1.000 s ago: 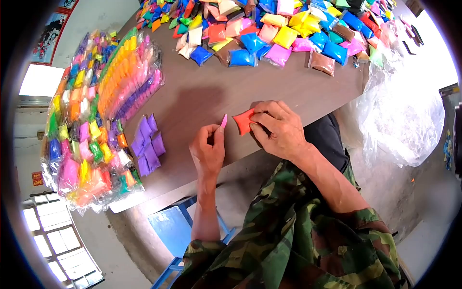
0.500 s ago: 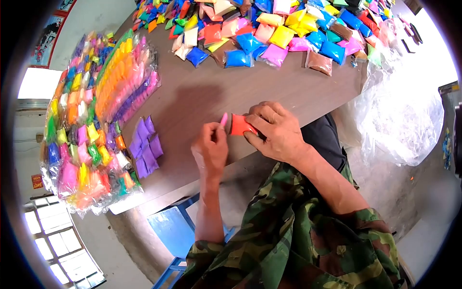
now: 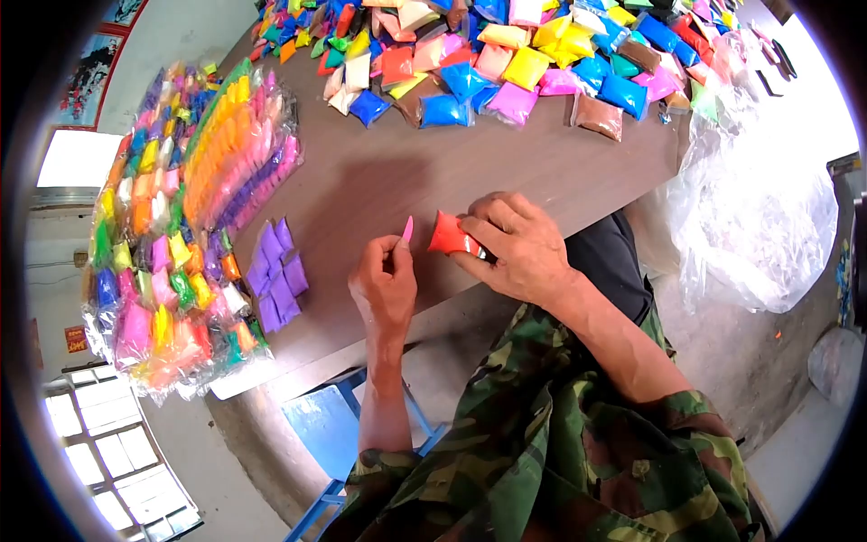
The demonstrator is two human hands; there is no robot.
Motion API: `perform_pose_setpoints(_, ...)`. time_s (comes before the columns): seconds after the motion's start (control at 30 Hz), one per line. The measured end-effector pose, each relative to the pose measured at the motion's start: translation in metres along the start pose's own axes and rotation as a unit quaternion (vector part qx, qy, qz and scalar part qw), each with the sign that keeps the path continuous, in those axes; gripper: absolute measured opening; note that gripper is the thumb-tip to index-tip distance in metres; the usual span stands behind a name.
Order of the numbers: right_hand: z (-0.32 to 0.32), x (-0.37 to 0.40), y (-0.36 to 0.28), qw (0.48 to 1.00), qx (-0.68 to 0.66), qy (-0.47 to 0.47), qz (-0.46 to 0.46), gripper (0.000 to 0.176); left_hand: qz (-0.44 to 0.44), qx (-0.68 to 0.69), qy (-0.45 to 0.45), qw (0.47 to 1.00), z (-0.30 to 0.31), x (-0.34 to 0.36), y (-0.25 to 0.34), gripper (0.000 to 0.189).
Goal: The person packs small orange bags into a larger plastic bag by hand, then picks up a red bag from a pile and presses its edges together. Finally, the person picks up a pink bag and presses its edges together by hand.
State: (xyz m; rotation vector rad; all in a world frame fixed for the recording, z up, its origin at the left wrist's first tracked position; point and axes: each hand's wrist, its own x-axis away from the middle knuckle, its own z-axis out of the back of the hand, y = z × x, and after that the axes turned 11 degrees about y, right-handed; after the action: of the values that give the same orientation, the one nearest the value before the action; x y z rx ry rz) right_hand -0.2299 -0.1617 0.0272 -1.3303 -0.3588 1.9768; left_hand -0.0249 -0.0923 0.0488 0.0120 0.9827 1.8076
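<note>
left hand (image 3: pixel 386 282) pinching pink stick (image 3: pixel 407 229), right hand (image 3: pixel 515 244) gripping red pouch (image 3: pixel 446 235) near table (image 3: pixel 379 181) edge, bare tabletop ahead, purple pouches (image 3: pixel 275 275) left

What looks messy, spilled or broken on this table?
Nothing looks spilled or torn. The only untidy spot is the loose heap of coloured packets at the far end of the table, jumbled every way, unlike the rows packed in clear bags. The red packet in the right hand looks whole.
</note>
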Motion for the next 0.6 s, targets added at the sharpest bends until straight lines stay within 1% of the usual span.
perform_pose_setpoints(0.03, -0.001, 0.002, -0.001, 1.0, -0.004, 0.008, -0.002, 0.039, 0.016, 0.009, -0.006, 1.0, 0.007, -0.001, 0.006, 0.009)
perform_pose_setpoints(0.1, -0.001, 0.002, -0.002, 1.0, -0.009, 0.016, -0.002, 0.039, 0.002, 0.027, -0.016, 0.999, 0.004, 0.009, 0.02, 0.008)
perform_pose_setpoints(0.17, 0.0, 0.001, -0.001, 1.0, -0.006, 0.009, -0.003, 0.039, -0.098, 0.035, -0.023, 0.994, -0.003, 0.02, 0.023, 0.007)
perform_pose_setpoints(0.23, 0.001, 0.001, -0.002, 1.0, -0.008, 0.005, -0.009, 0.037, -0.097, 0.02, -0.017, 0.995, -0.004, 0.02, 0.009, 0.007)
perform_pose_setpoints(0.3, 0.001, 0.002, 0.0, 1.0, -0.011, -0.003, -0.013, 0.035, -0.034, -0.038, -0.005, 0.999, 0.001, 0.014, -0.006, 0.007)
perform_pose_setpoints(0.33, 0.0, 0.003, 0.001, 1.0, -0.009, -0.002, -0.012, 0.034, -0.003, -0.04, -0.008, 0.999, 0.005, 0.01, -0.013, 0.008)
perform_pose_setpoints(0.47, -0.002, 0.003, 0.001, 1.0, -0.019, 0.001, -0.011, 0.03, -0.014, -0.02, 0.01, 1.0, 0.013, 0.007, -0.025, 0.009)
perform_pose_setpoints(0.5, 0.0, 0.003, -0.004, 1.0, -0.018, 0.001, -0.011, 0.03, 0.002, -0.005, 0.025, 1.0, 0.01, 0.009, -0.027, 0.01)
perform_pose_setpoints(0.57, 0.004, 0.003, -0.02, 0.998, 0.044, -0.026, 0.034, 0.033, 0.022, 0.013, 0.036, 0.999, 0.005, 0.011, -0.029, 0.011)
perform_pose_setpoints(0.6, 0.001, 0.007, -0.027, 0.998, 0.046, -0.028, 0.031, 0.033, 0.026, 0.021, 0.047, 0.998, 0.003, 0.011, -0.029, 0.011)
